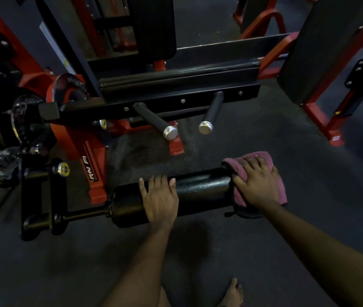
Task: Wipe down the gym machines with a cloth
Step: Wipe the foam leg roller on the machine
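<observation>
Roller pad (198, 191) of a red-and-black gym machine (92, 160), lying level just above the dark floor (308, 229), seen from a standing person's viewpoint. The left hand (160, 200) rests on the middle of the pad, its fingers (154, 182) released and laid straight over the top, grasping nothing. The right hand (258, 185) presses a pink cloth (238, 165) over the pad's free right end, its fingers spread flat on the fabric rather than clenched; the cloth wraps that end and hangs below it. Beyond the pad, two black handle pegs (156, 120) with silver caps project from a black crossbar. To the pad's left, its axle joins a black bracket (39, 196). A bare foot (233, 293) stands on the floor on the near side of the pad.
</observation>
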